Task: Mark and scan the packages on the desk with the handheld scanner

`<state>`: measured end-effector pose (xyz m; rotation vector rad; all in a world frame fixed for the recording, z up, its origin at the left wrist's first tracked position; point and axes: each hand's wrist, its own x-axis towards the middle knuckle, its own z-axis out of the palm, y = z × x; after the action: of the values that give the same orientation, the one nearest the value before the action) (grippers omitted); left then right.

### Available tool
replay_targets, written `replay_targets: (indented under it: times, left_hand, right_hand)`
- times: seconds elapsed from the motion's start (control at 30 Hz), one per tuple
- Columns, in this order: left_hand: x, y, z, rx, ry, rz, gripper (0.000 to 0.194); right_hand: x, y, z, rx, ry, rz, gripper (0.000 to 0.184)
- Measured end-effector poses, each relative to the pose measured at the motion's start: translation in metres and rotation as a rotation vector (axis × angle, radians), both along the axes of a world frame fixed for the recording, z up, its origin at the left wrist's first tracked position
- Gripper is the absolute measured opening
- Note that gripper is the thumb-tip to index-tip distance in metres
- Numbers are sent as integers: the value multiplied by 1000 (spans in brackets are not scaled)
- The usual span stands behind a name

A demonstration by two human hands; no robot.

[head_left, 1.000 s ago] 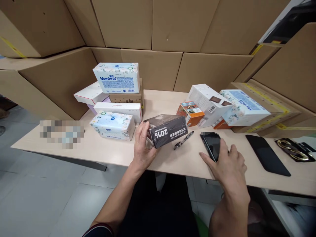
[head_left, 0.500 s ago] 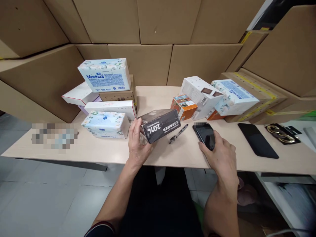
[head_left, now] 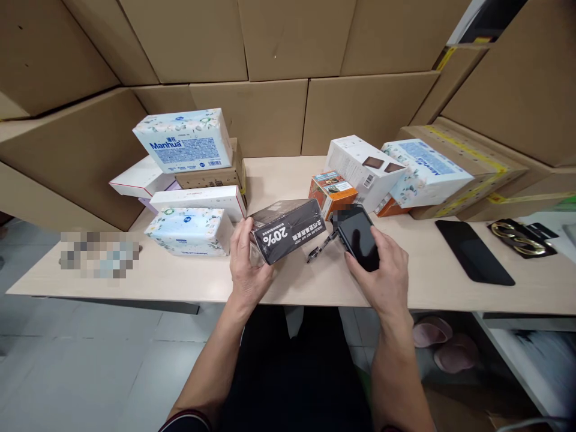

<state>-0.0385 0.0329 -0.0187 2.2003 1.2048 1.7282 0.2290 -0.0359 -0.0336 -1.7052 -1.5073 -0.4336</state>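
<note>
My left hand (head_left: 250,264) is closed round the left end of a dark brown snack box (head_left: 292,231), which is tilted and shows a white "20%" upside down. To its right my right hand (head_left: 382,270) grips a black smartphone (head_left: 359,237) by its sides, the dark screen facing up. Between box and phone a pen (head_left: 320,248) lies on the table, its upper end partly covered by the phone. Just behind the phone stands a small orange box (head_left: 332,192), next to a larger white box (head_left: 360,171).
At the left, tissue packs (head_left: 186,233) and a long white box (head_left: 198,201) sit in a pile. Another tissue pack (head_left: 425,174) leans at the right on a taped carton (head_left: 477,162). A black flat pad (head_left: 472,252) lies at the right of the table (head_left: 180,282). Cartons wall the back.
My right hand has closed on the smartphone, lifted it from the table and brought it left toward the snack box. The left hand still holds the box. The view has shifted a little.
</note>
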Motion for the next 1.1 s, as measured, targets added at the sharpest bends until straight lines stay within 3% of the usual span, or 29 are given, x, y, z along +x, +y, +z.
replay_targets:
  times: [0.43,0.77,1.1]
  left_hand:
    - [1,0,-2,-3,4,11,92]
    - [1,0,1,-16,-32,-7,84]
    - [3,2,2,-2,-26,13,84]
  right_hand:
    - [-27,4,6,110,-23,80,67]
    - [-28,3,8,165,-20,107,52]
    - [-35,0,17,308,-14,145,55]
